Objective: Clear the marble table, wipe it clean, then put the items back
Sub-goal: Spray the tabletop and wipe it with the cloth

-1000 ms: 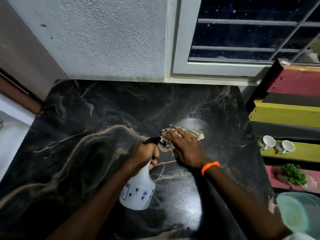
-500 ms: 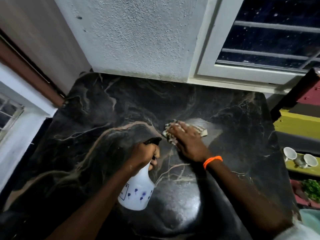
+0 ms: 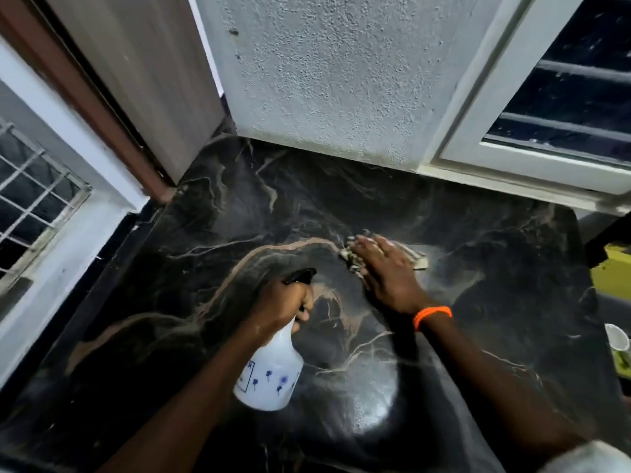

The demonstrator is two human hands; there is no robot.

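Black marble table with tan and white veins, set into a corner under a rough white wall; glare patch on the near part of the top. Left hand wrapped round the neck of a white spray bottle, fingers curled tight about the black trigger head, nozzle aimed away toward the cloth; bottle tilted, its base toward the camera, blue flower prints on its side; cannot tell whether the base touches the marble. Right hand palm down on a crumpled pale cloth near the middle of the table, fingers straight and slightly spread, pressing it flat on the marble; cloth edges visible past the fingertips and off the far right side of the hand. Orange band on the right wrist. Barred window in a white frame beyond the table at right, another grille at left, brown door frame between. White cup off the table's right edge, beside something yellow
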